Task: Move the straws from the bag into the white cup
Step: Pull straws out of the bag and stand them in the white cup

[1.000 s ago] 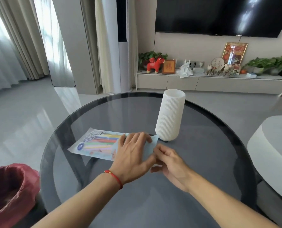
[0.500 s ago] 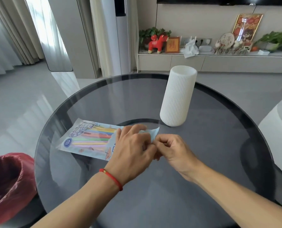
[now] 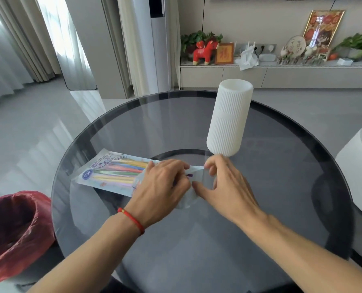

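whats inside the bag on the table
Coloured straws show through the bag; a purple tip shows at the open end. The left hand covers the middle.

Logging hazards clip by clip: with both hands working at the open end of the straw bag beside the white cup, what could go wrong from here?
1. The tall, narrow white cup stands right behind the right hand; a backward tug could knock it over.
2. The left hand and the right hand both pull at the mouth of the bag; if it rips open, the straws could scatter across the smooth glass table.
3. One purple straw tip pokes out; a pinch might bend it.
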`<state>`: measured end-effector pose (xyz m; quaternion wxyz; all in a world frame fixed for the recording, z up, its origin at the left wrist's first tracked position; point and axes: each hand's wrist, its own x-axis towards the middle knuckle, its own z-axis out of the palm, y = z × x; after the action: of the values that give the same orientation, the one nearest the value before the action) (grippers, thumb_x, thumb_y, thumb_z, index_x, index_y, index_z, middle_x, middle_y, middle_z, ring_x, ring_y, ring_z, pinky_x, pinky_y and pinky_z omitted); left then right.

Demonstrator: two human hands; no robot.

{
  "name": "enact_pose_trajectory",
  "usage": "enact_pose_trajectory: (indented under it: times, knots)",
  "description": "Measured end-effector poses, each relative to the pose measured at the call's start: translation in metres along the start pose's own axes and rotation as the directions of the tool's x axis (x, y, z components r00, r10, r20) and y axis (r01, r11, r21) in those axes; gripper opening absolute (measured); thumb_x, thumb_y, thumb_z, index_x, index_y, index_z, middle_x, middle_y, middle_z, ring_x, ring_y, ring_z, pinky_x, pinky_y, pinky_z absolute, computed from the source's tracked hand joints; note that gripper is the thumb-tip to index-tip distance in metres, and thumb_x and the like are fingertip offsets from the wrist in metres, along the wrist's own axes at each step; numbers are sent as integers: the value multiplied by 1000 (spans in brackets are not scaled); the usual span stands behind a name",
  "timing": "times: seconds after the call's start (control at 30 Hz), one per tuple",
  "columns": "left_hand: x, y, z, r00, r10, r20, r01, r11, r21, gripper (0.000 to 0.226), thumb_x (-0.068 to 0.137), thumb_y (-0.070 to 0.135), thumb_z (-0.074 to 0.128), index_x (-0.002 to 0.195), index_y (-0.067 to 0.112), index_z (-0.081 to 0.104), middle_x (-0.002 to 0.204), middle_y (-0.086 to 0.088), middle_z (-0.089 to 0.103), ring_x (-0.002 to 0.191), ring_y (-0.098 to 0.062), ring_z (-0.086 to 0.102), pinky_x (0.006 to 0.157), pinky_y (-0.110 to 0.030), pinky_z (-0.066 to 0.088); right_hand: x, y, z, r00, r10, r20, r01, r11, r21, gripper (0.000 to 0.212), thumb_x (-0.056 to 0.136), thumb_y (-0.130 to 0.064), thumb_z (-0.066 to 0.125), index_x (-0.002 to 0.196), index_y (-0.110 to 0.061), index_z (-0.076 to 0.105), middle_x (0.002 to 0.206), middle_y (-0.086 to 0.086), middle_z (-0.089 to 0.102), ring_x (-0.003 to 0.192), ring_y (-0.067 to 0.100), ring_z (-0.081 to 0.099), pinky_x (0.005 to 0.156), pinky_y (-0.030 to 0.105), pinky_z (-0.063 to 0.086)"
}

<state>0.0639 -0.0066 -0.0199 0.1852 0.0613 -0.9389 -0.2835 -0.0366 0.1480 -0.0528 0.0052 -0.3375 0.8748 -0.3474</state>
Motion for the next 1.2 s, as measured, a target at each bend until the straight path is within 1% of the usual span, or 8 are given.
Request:
enact_pose_trajectory:
  times: [0.17,0.33,0.43,0.53,0.63,0.73,1.07,1.2]
  knots:
    - [-3,3,5,990,125,72,-126,992,19,16,93,38,44,86,24,39,96,12,62,84,-18,51,83,-45,43,2,-4,-7,919,-365,-151,353,930,-100,11,88,-13,83,95,-12,75,93,0,68,89,23,64,65,47,58]
    - [-4,-27,-8,922,68,381,-193,934,301,126,49,96,57,149,35,11,145,13,39,135,-15,32,111,-49,28,8,7,-14,919,-261,-296,296,952,79,13,80,1,87,80,-9,79,75,1,67,61,20,57,57,41,51]
    - [4,-34,-2,951,92,293,-200,912,360,110,58,72,74,148,34,22,137,12,52,129,-16,45,115,-53,25,5,4,-10,931,-141,-337,223,950,219,15,82,-6,88,83,-14,75,75,-12,66,57,17,54,58,23,46]
    - [12,-41,-2,989,94,116,-129,929,348,83,61,47,78,133,33,41,112,11,65,104,-22,60,96,-45,40,3,7,-11,951,-52,-304,144,946,291,24,84,-17,87,76,-25,65,63,-25,62,50,8,52,53,7,37]
    - [9,-48,-4,992,104,73,-121,946,302,76,59,48,79,125,34,45,98,14,65,93,-19,59,85,-42,42,-4,8,-8,998,-56,19,44,914,402,13,89,-31,82,98,-36,75,64,-17,73,45,5,60,50,9,41]
    - [7,-47,-1,989,124,83,-143,944,298,72,58,49,78,121,34,46,93,18,60,90,-18,58,82,-42,42,-4,6,-2,985,-49,165,-26,904,427,28,93,-27,75,117,-42,74,106,-21,80,47,17,71,46,18,46]
    - [6,-51,-6,997,72,36,-79,966,247,72,57,50,73,121,34,44,97,16,66,93,-18,60,86,-43,43,6,8,1,989,120,82,-146,793,592,9,88,-11,84,82,-14,78,67,2,77,41,17,60,42,26,47]
    - [6,-49,-6,997,68,39,-75,972,223,73,58,50,75,121,34,41,99,16,66,95,-17,60,86,-43,42,4,3,-4,988,14,153,-95,838,537,20,88,-23,80,107,-29,79,96,-11,82,48,19,70,45,29,49]
